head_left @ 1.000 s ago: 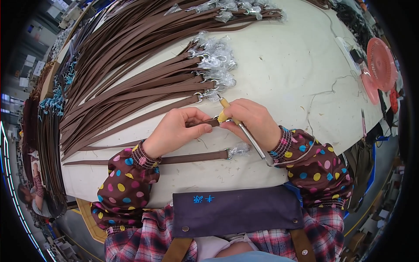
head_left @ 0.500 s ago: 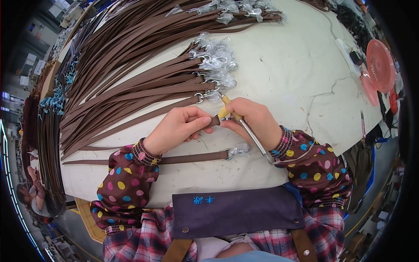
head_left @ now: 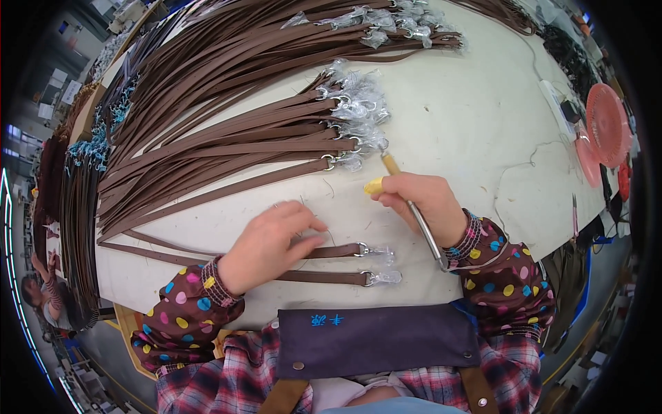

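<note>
My left hand [head_left: 272, 241] hovers over the near part of the table, its fingers apart and nothing in them. Beneath and beside it lies a brown strap [head_left: 334, 252] with a metal ring and a clear plastic-wrapped end. A second brown strap [head_left: 324, 277] of the same kind runs just nearer to me. In my right hand [head_left: 431, 207] is a slim pen-like tool [head_left: 427, 238] with a tan front part, a metal shaft and a thin cord by my wrist. Yellow wrapping [head_left: 373, 185] covers a fingertip of that hand. The tool's tip points away from me.
Brown straps [head_left: 227, 148] with plastic-wrapped hardware lie fanned out at the left, with a larger bundle [head_left: 276, 48] behind. Pink plastic baskets [head_left: 607, 124] and a white power strip [head_left: 557, 110] sit at the right. A loose thin cord [head_left: 503, 179] crosses the white tabletop [head_left: 469, 117].
My left hand has let go of the strap it held and moved left and nearer. Two straps now lie in front. My right hand, with the tool, has moved right, away from the strap.
</note>
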Tool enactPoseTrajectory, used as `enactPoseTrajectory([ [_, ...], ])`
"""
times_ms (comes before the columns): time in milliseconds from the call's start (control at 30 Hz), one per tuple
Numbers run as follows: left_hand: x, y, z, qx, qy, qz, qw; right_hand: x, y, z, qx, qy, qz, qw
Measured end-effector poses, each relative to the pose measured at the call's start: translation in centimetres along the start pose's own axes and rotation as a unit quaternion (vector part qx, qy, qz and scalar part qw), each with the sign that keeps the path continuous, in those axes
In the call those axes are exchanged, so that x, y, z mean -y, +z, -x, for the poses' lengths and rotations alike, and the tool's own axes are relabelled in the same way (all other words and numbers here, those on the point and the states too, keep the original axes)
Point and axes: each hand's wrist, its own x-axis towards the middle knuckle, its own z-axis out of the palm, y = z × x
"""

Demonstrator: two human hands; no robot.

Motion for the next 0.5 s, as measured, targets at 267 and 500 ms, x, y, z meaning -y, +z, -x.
enactPoseTrajectory([
  [267,3.6,-1.4,-3.4,-0.148,-0.053,-0.135,0.978,-0.4,0.3,-0.6,-0.026,-0.017,0.079,0.996],
  [500,1.8,0.5,-3.3,-0.145,0.081,-0.214,0.963,-0.9,1.4,-0.4,0.030,-0.054,0.076,0.995],
])
